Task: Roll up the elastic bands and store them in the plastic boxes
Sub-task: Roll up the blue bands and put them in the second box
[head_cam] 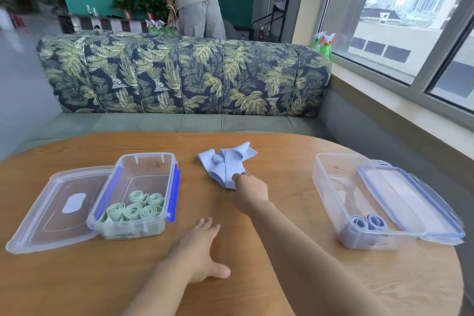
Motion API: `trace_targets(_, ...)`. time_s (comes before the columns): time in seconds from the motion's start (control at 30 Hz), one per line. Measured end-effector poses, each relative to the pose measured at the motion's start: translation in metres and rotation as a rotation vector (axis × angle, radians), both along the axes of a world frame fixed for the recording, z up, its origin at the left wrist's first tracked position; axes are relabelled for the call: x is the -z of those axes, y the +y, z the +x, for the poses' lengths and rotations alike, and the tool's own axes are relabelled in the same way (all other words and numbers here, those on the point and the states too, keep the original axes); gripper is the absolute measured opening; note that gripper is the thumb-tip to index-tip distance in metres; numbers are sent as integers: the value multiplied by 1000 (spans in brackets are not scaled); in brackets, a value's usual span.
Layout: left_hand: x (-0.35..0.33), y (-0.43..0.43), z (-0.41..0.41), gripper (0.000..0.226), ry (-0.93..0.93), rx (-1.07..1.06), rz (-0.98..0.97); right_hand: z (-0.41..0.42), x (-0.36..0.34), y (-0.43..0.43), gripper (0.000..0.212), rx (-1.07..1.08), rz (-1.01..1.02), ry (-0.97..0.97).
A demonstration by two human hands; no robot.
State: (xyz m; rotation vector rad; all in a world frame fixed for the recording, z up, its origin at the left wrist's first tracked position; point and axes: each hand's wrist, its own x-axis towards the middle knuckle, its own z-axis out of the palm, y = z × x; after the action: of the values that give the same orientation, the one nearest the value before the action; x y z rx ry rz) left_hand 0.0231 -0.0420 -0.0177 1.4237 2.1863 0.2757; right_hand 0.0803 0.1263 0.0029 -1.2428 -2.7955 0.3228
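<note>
Ctr of frame: loose blue bands (225, 164) in a crumpled pile on the wood table (256, 277). R hand (250, 188) reaches in from lower right, fingers curled, pinching the pile's near edge. L hand (202, 246) lies flat on table at bottom ctr, fingers straight, holding nothing. Left box (146, 174), lid off, holds green rolls (136, 209). Right box (333, 187) has two blue rolls (368, 222) at its near end.

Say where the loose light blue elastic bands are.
Head view: the loose light blue elastic bands lie mid-table between the left clear plastic box and the right box; the right hand grips their near edge.
</note>
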Motion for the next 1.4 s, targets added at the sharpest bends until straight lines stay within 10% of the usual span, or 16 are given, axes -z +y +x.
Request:
trace_targets(0.33, -6, 0, 2, 108, -7, -6, -7, -8, -3, 16, 12, 139, -3, 78)
trace_targets(0.67, -12, 0, 10, 98, -61, -89, 2, 82, -42, -6, 24, 431, -441, 1153)
trace_targets(0.83, -16, 5, 34, 27, -662, -580, 382, 121, -23, -54, 27, 277, -537, 1032)
trace_targets(0.93, -29, 11, 53, 25, -1005, -728, 325, 133, -11, -76, 29, 178, -572, 873)
trace_targets(1.17, -28, 17, 78, 6, -903, -711, 178, 155, -19, -88, 23, -88, -831, 593)
trace_targets(1.4, -59, 23, 81, 21, -1093, -617, 218, 158, 0, -59, 66, 511, -1362, 563)
